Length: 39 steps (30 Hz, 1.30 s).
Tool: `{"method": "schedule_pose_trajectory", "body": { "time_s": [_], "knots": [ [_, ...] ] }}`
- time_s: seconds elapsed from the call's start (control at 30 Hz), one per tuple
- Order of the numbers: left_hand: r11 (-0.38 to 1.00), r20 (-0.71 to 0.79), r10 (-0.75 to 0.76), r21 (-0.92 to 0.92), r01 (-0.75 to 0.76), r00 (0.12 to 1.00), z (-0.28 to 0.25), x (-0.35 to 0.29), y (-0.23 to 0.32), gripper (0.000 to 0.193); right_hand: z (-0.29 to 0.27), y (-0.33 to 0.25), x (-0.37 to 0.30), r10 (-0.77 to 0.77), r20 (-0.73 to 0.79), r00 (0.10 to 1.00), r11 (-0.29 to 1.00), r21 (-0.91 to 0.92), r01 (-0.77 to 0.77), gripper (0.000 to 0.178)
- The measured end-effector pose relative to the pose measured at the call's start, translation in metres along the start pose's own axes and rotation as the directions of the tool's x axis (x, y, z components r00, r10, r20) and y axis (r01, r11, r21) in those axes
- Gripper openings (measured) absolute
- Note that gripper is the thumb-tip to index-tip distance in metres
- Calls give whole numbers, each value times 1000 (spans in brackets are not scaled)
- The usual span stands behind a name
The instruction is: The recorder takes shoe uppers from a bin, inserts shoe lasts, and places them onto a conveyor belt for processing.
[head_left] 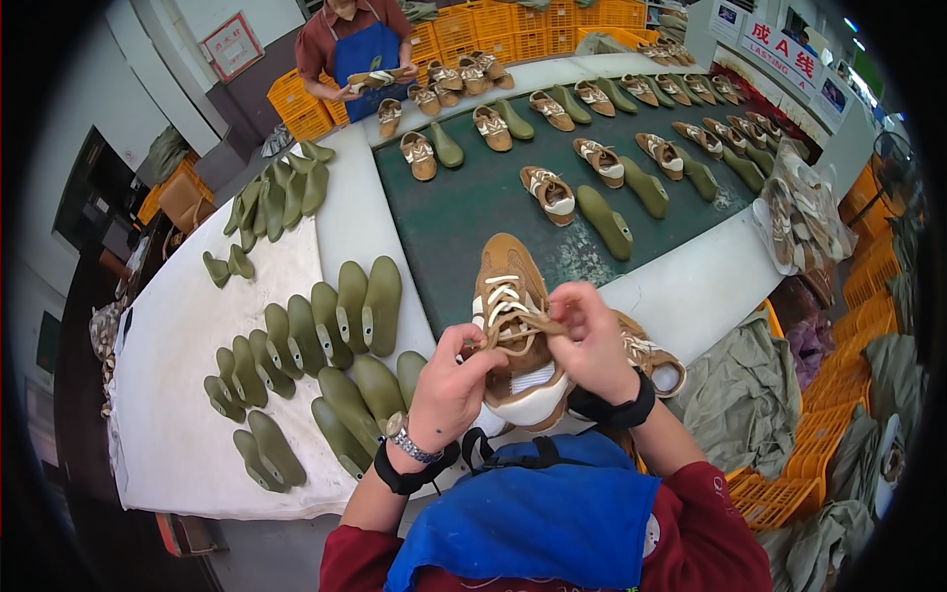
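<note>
A brown suede sneaker with white stripes and a white heel stands in front of me at the table's near edge, toe pointing away. Its tan shoelace crosses loosely over the tongue, above paler lacing. My left hand pinches the lace on the shoe's left side, fingers closed. On the other side, my right hand grips the lace between thumb and fingers. Another brown sneaker lies just beyond my right hand, partly hidden by it.
Several green shoe lasts stand in rows on the white table at left. Sneakers and lasts line a green conveyor belt ahead. Bagged shoes and orange crates are at right. Across the table, a person holds a shoe.
</note>
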<state>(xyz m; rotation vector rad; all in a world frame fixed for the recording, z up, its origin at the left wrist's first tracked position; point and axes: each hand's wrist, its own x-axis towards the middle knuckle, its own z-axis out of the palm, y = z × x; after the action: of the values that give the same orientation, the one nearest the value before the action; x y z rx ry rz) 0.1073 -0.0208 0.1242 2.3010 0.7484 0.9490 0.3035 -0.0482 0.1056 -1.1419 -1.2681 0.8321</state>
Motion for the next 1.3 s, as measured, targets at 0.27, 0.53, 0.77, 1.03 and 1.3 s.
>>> {"method": "schedule_pose_trajectory", "body": {
  "time_s": [0.27, 0.53, 0.77, 1.03, 1.3],
  "knots": [
    [871, -40, 261, 441, -217, 965, 3, 21, -11, 24, 20, 10, 2, -50, 141, 989, 998, -26, 55, 37],
    [933, -312, 134, 360, -13, 941, 10, 20, -49, 16, 26, 9, 13, -233, 187, 954, 839, -457, 295, 23],
    [859, -158, -23, 502, 100, 987, 0, 26, -76, 30, 33, 5, 45, 131, 637, 760, 589, -666, 457, 29],
    [788, -218, -321, 479, 387, 922, -35, -52, -102, 47, 44, 140, 179, 383, 544, 746, 686, -709, 164, 29],
    [411, -117, -841, 497, 765, 528, -20, -139, -101, 59, 87, 257, 204, 441, 199, 875, 649, -744, -157, 32]
  ]
}}
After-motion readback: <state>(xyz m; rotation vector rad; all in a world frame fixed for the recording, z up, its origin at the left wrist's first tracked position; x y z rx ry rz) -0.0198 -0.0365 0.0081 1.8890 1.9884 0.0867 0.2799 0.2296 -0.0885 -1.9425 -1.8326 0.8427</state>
